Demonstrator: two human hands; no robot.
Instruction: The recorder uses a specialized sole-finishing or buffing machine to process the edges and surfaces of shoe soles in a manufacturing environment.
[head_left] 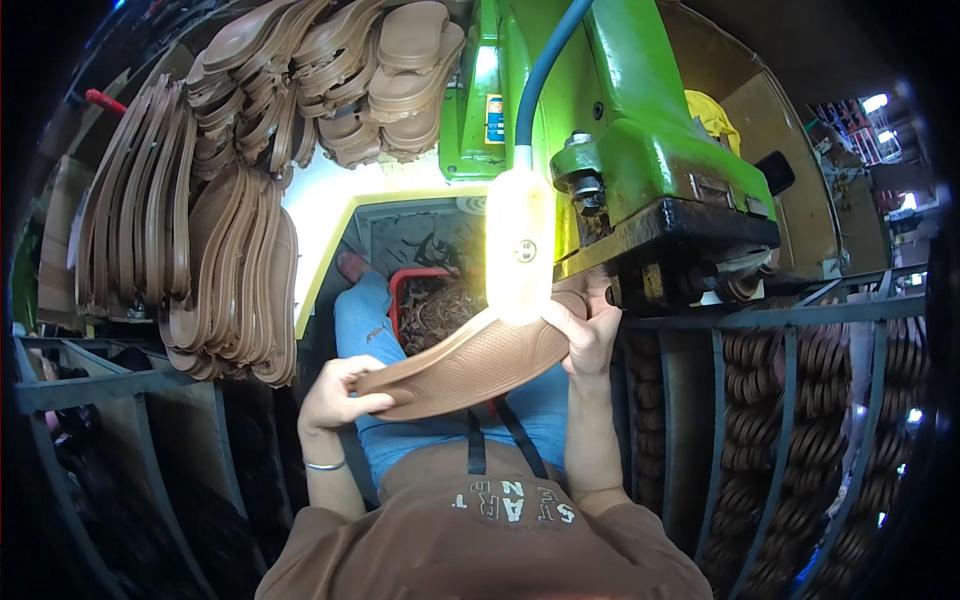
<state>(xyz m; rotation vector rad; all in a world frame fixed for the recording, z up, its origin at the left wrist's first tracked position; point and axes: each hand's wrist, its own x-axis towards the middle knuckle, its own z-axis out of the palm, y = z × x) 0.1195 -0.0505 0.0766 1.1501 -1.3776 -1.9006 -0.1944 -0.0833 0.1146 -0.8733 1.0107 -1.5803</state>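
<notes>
A brown shoe sole (470,372) with a textured face is stretched between my two hands, above my lap. My left hand (342,395) grips one end, its thumb on the textured face. At the other end my right hand (586,332) is closed on the sole, close beside the dark metal head of a green machine (640,90). A glowing lamp (519,240) on a blue cable hangs just over the sole and hides part of its far edge.
Stacked brown soles (235,270) with ragged edges cover the left of the white table (325,190). Below the table's cutout stands a red bin (397,290) of brown trimmings. Metal racks (715,420) flank me, with many brown pieces on the right. A yellow cloth (712,118) lies behind the machine.
</notes>
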